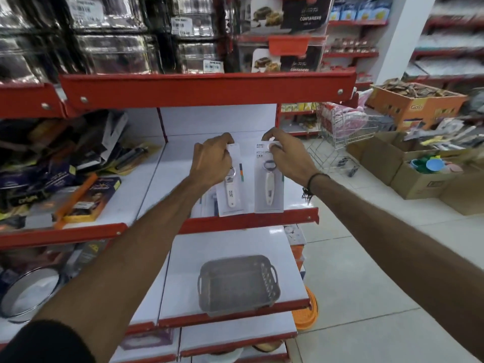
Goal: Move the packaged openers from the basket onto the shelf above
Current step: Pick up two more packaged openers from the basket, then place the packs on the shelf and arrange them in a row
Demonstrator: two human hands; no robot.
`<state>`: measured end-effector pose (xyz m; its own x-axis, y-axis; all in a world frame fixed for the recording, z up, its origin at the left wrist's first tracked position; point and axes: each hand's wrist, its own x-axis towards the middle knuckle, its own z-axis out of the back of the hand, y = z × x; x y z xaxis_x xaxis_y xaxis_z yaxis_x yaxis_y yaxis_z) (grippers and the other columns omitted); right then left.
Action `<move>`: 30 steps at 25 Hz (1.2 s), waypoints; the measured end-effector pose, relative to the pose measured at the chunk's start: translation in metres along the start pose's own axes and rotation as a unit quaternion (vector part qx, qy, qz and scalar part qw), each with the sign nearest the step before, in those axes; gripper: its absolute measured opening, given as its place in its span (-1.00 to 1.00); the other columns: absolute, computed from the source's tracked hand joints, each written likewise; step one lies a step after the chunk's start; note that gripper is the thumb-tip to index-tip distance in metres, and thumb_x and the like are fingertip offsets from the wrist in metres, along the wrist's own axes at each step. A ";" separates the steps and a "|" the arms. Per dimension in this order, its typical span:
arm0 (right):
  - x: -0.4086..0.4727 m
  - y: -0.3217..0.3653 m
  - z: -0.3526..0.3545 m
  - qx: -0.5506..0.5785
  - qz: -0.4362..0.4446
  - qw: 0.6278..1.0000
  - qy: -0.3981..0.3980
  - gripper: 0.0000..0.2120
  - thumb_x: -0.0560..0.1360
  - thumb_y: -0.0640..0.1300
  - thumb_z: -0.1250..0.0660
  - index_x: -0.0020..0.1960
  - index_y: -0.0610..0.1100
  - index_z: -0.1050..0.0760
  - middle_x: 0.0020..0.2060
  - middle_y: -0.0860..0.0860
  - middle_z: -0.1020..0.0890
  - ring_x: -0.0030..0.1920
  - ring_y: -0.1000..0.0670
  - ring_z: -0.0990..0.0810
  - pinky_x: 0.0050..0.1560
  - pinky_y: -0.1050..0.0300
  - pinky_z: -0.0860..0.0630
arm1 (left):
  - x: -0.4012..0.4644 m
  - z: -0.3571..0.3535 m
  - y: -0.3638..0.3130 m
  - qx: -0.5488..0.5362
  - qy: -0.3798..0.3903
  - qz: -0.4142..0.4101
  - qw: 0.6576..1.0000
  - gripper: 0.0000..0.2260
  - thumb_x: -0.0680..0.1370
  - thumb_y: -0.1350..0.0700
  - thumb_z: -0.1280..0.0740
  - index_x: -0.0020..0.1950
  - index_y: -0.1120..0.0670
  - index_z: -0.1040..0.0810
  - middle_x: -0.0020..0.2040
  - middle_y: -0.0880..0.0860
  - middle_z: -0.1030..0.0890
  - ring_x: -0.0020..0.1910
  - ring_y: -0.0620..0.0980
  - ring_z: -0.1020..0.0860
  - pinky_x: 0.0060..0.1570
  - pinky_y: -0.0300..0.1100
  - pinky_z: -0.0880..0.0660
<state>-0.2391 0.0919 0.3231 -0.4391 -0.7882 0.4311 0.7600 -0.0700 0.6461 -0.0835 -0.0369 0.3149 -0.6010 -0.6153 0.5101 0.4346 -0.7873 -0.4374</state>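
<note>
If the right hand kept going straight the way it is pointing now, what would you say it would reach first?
Probably the white back panel of the shelf. The right hand, pinching the top of its packaged bottle opener, points inward over bare shelf; nothing else shows in that line, though depth is unclear.

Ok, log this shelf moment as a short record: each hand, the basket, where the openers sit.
left hand: gripping top of left white carded bottle opener pack
right hand: gripping top of right white carded bottle opener pack
packs: side by side, lower edges at the red-edged white shelf front lip
grey plastic slotted basket: shelf below, looks empty
</note>
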 end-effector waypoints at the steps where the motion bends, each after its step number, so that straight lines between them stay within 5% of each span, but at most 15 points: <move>1: 0.012 -0.006 0.001 0.018 -0.016 1.000 0.005 -0.68 0.57 -0.24 -0.10 -0.06 0.16 -0.46 -0.12 -0.09 -0.70 -0.23 -0.16 -0.73 -0.26 -0.17 -0.69 | 0.008 -0.004 0.001 -0.012 0.003 0.012 1.000 -0.72 0.52 0.33 -0.11 0.06 0.13 -0.55 -0.14 0.10 -0.70 -0.17 0.14 -0.68 0.20 0.15 -0.50; 3: 0.035 -0.027 -0.001 0.051 -0.060 0.997 0.010 -0.65 0.54 -0.25 -0.10 -0.13 0.19 -0.47 -0.15 -0.01 -0.67 -0.31 -0.09 -0.73 -0.29 -0.13 -0.71 | 0.023 -0.019 0.003 -0.018 0.013 0.028 0.999 -0.71 0.51 0.32 -0.10 0.06 0.10 -0.55 -0.19 0.04 -0.68 -0.15 0.14 -0.68 0.28 0.15 -0.41; 6: 0.063 -0.063 -0.011 0.000 -0.115 0.992 0.045 -0.64 0.51 -0.29 -0.12 -0.15 0.16 -0.48 -0.13 0.01 -0.60 -0.35 -0.01 -0.58 -0.54 0.31 -0.52 | 0.037 -0.047 0.011 -0.001 0.043 0.044 0.998 -0.69 0.54 0.34 -0.10 0.11 0.09 -0.54 -0.10 0.07 -0.72 -0.09 0.14 -0.68 0.35 0.07 -0.28; 8: 0.074 -0.086 -0.021 -0.028 -0.150 0.985 0.086 -0.61 0.50 -0.31 -0.12 -0.21 0.17 -0.47 -0.08 -0.06 -0.60 -0.32 0.00 -0.52 -0.56 0.31 -0.42 | 0.041 -0.069 0.019 0.003 0.078 0.057 0.995 -0.69 0.56 0.34 -0.09 0.14 0.10 -0.53 -0.03 0.12 -0.72 -0.04 0.15 -0.67 0.36 0.06 -0.22; 16: 0.064 -0.115 -0.048 -0.074 -0.178 0.966 0.170 -0.70 0.52 -0.24 -0.13 0.07 0.06 -0.54 0.13 -0.09 -0.65 -0.02 -0.10 -0.62 -0.17 0.11 -0.58 | 0.033 -0.118 0.045 0.051 0.177 0.080 0.980 -0.68 0.60 0.22 -0.14 0.28 0.03 -0.56 0.22 0.10 -0.65 0.25 0.15 -0.53 0.35 0.16 -0.16; 19: 0.053 -0.115 -0.047 -0.248 -0.095 0.946 0.183 -0.63 0.57 -0.04 -0.22 0.37 0.11 -0.46 0.36 -0.01 -0.55 0.30 -0.12 -0.55 0.26 -0.08 -0.48 | 0.024 -0.103 0.061 0.099 0.251 0.080 0.960 -0.60 0.65 0.09 -0.16 0.51 -0.03 -0.37 0.54 0.03 -0.36 0.53 0.05 -0.27 0.50 0.21 0.07; 21: 0.046 -0.106 -0.049 -0.252 -0.060 0.946 0.196 -0.56 0.56 0.07 -0.31 0.42 0.11 -0.42 0.42 0.03 -0.51 0.37 -0.10 -0.51 0.31 -0.06 -0.44 | 0.019 -0.077 0.074 0.113 0.281 0.099 0.948 -0.56 0.64 0.05 -0.20 0.54 -0.05 -0.29 0.59 0.01 -0.28 0.56 0.03 -0.22 0.52 0.14 0.08; 27: 0.033 -0.064 -0.088 -0.172 -0.031 0.916 0.362 -0.23 0.38 0.19 -0.53 0.51 0.04 -0.35 0.54 -0.02 -0.36 0.48 -0.14 -0.40 0.54 -0.10 -0.27 | 0.009 0.009 0.103 0.218 0.458 0.164 0.846 -0.30 0.55 0.03 -0.39 0.61 -0.02 -0.12 0.63 0.02 -0.18 0.55 0.08 -0.25 0.51 -0.01 -0.14; 30: 0.033 -0.050 -0.106 -0.154 -0.036 0.911 0.381 -0.17 0.37 0.23 -0.53 0.54 0.06 -0.30 0.56 -0.01 -0.31 0.54 -0.14 -0.29 0.58 -0.11 -0.19 | -0.006 0.015 0.107 0.262 0.478 0.153 0.824 -0.24 0.52 0.01 -0.44 0.62 0.01 -0.12 0.63 0.02 -0.18 0.56 0.09 -0.24 0.54 0.10 -0.04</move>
<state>-0.2405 0.0046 0.2384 -0.1222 -0.9621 -0.2439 0.8927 -0.2139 0.3966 -0.0229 -0.1182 0.2762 -0.5536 -0.6721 -0.4917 0.7437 -0.6647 0.0713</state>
